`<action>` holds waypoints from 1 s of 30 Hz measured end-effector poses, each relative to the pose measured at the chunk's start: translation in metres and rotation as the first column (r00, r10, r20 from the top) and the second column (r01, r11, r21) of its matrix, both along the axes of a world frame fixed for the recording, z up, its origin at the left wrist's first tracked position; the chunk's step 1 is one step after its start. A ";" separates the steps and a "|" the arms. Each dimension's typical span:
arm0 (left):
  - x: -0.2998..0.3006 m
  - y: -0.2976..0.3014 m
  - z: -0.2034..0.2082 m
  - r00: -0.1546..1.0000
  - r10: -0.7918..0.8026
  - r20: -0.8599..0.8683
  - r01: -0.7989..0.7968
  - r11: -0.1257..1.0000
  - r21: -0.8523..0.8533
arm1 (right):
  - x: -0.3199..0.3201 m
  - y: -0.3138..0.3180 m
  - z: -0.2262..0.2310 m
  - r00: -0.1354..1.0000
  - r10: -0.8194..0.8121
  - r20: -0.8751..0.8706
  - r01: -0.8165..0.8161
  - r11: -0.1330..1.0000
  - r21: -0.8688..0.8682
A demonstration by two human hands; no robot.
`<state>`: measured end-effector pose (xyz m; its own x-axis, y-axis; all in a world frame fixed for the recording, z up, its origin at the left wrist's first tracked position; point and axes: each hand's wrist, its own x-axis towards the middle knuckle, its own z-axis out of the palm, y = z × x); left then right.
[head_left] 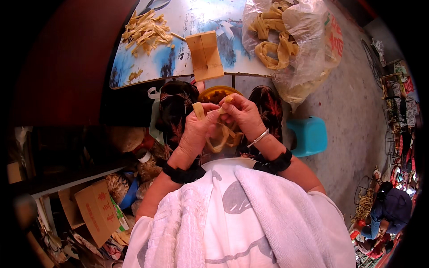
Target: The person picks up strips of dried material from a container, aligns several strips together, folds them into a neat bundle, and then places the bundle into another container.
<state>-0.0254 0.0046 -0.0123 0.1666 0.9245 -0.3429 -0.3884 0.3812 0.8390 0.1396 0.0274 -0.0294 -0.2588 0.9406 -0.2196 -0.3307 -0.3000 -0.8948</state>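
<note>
Above my lap, both hands are closed on one long pale-yellow flat strip, soft and tape-like. My left hand grips it with a short end standing up past the fingers. Close against it, my right hand pinches the strip between thumb and fingers, where a small folded bit shows at the fingertips. Loose lengths of the strip hang in loops below the hands. Just beyond the hands sits a yellow bowl with dark reddish-brown stuff in it, partly hidden by my fingers.
On the table lie a pile of folded yellow pieces and a wooden board. A clear plastic bag with coiled strips hangs over its right edge. A teal stool stands right; cardboard lies left. Another person crouches far right.
</note>
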 end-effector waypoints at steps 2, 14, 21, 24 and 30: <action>0.003 -0.001 -0.003 1.000 -0.004 -0.027 0.004 1.000 0.021 | -0.003 -0.001 -0.016 0.943 -0.193 0.270 0.100 0.941 0.322; -0.009 0.002 -0.019 0.983 0.107 -0.148 -0.121 0.989 -0.088 | 0.015 -0.006 -0.029 0.852 -0.151 0.501 0.077 0.983 0.164; -0.029 0.010 -0.027 0.934 0.137 0.329 -0.086 0.982 -0.167 | 0.014 0.001 -0.035 0.764 -0.149 0.627 -0.023 0.966 0.257; -0.017 0.010 -0.017 0.880 0.207 0.427 -0.128 0.970 -0.205 | 0.010 0.005 -0.034 0.882 -0.029 0.470 -0.001 0.998 0.063; 0.002 -0.010 0.001 0.976 -0.067 -0.208 0.125 0.953 0.278 | -0.006 -0.012 -0.049 0.782 0.069 -0.619 -0.357 0.864 -0.354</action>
